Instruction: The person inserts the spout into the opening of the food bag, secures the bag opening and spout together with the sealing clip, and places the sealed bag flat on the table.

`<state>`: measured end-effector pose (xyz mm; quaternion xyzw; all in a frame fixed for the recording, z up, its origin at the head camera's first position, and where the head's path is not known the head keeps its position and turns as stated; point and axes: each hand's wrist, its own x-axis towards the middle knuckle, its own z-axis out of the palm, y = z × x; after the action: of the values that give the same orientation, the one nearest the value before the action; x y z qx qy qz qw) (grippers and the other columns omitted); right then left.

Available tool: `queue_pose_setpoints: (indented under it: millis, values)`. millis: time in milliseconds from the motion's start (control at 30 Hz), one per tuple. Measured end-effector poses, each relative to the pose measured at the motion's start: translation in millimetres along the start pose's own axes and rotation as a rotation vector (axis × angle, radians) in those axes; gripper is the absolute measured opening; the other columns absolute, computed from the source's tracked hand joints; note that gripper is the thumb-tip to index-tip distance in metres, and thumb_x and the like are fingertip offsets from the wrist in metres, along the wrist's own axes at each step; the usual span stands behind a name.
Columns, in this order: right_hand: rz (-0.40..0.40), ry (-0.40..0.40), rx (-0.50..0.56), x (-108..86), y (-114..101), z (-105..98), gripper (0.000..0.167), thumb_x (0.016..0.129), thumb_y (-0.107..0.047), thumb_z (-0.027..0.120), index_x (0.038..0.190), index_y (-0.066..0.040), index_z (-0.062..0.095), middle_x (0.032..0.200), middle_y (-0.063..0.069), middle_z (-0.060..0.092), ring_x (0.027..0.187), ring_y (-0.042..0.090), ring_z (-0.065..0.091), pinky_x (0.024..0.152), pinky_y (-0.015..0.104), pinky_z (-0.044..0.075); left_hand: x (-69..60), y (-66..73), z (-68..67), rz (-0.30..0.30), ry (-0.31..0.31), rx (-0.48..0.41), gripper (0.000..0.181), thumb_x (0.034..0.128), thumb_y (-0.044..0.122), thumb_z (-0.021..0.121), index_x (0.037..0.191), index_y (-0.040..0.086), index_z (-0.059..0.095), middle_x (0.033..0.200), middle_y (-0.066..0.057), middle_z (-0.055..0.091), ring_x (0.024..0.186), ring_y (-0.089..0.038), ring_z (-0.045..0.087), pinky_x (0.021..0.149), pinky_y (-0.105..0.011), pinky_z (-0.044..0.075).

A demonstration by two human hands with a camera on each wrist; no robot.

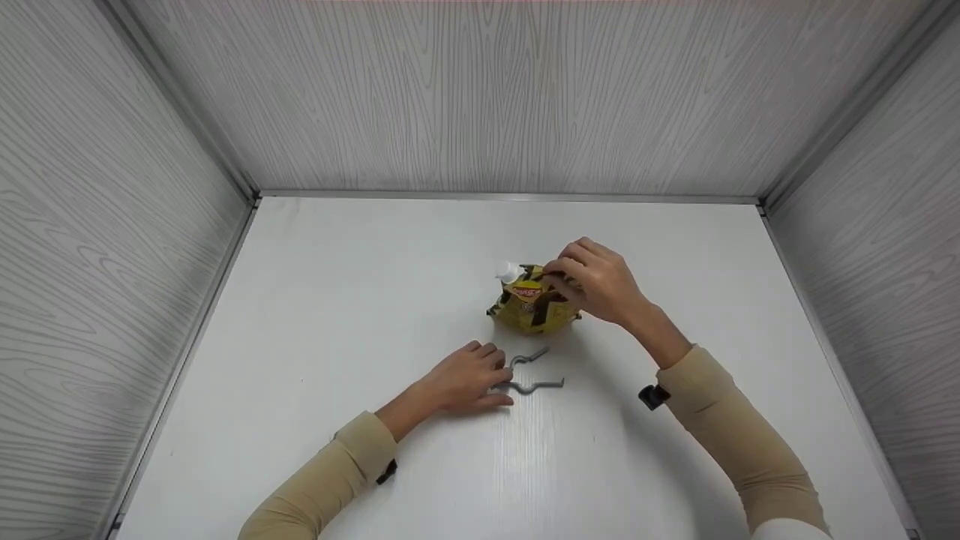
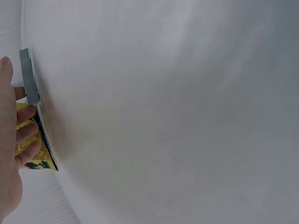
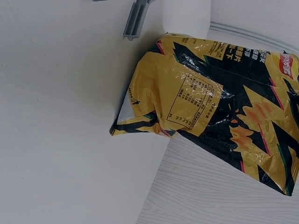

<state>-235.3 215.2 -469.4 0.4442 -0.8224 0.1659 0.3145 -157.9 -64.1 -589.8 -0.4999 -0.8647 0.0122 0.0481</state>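
Note:
A yellow and black snack bag (image 1: pixel 534 309) stands near the middle of the white table, its printed panels filling much of the right wrist view. With bent fingers, my right hand (image 1: pixel 596 281) pinches the bag's upper right edge. Below the bag lies a grey piece with two wavy arms (image 1: pixel 536 387), like an opened bag clip. My left hand (image 1: pixel 469 379) is at its left end, fingers loosely spread and thumb apart. In the left wrist view, the fingers (image 2: pixel 28 133) reach beside the grey clip (image 2: pixel 29 77); whether they touch it is hard to tell.
A small white object (image 1: pixel 508 271) stands at the bag's upper left; its kind is unclear. Wood-grain panels (image 1: pixel 480 97) wall the table (image 1: pixel 337 285) at the back and both sides, with metal strips along the edges.

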Motion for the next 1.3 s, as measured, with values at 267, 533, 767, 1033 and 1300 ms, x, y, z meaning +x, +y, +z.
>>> queue_pose_setpoints:
  millis: [267,533,767,1033,1300]
  values:
    - [0.014,-0.014,0.005,0.4,0,-1,0.013,0.094,-0.018,0.081,0.103,-0.011,0.076,0.094,0.008,0.072,0.088,0.025,0.068,0.076,0.039,0.061,-2.1,-2.9,-0.3,-0.002,0.027,0.016,0.051,0.1040,0.065,0.049,0.117,0.019,0.067,0.119,-0.004,0.071,0.111,-0.021,0.065,0.091,-0.037,0.053]
    - [0.016,-0.011,0.015,-0.2,0,-1,0.014,0.092,-0.017,0.083,0.103,-0.011,0.076,0.094,0.008,0.072,0.088,0.025,0.069,0.076,0.039,0.061,-5.2,-5.5,-0.6,-0.010,0.003,0.006,0.051,0.1041,0.065,0.049,0.116,0.018,0.067,0.120,-0.003,0.072,0.113,-0.021,0.065,0.094,-0.037,0.054]
    - [0.022,-0.022,0.010,-0.5,-1,-1,0.013,0.093,-0.017,0.082,0.103,-0.010,0.076,0.094,0.008,0.072,0.089,0.025,0.069,0.076,0.039,0.061,-7.2,-7.3,0.9,-0.020,-0.023,0.005,0.052,0.1041,0.066,0.048,0.113,0.018,0.068,0.122,-0.003,0.071,0.117,-0.021,0.064,0.097,-0.037,0.053]
    - [0.005,-0.004,0.010,0.5,-1,-1,0.013,0.093,-0.016,0.081,0.103,-0.010,0.076,0.093,0.009,0.072,0.088,0.025,0.068,0.075,0.039,0.060,-10.4,-7.7,-1.6,-0.031,-0.025,0.002,0.051,0.1049,0.065,0.048,0.115,0.018,0.069,0.121,-0.001,0.071,0.117,-0.020,0.063,0.098,-0.037,0.053]
    - [0.007,0.003,0.017,-0.1,-1,0,0.014,0.093,-0.017,0.082,0.103,-0.010,0.076,0.093,0.008,0.072,0.087,0.024,0.068,0.074,0.038,0.060,-12.2,-7.5,0.2,-0.038,-0.030,0.010,0.048,0.1057,0.062,0.049,0.113,0.019,0.069,0.122,-0.002,0.071,0.118,-0.020,0.063,0.099,-0.038,0.052]
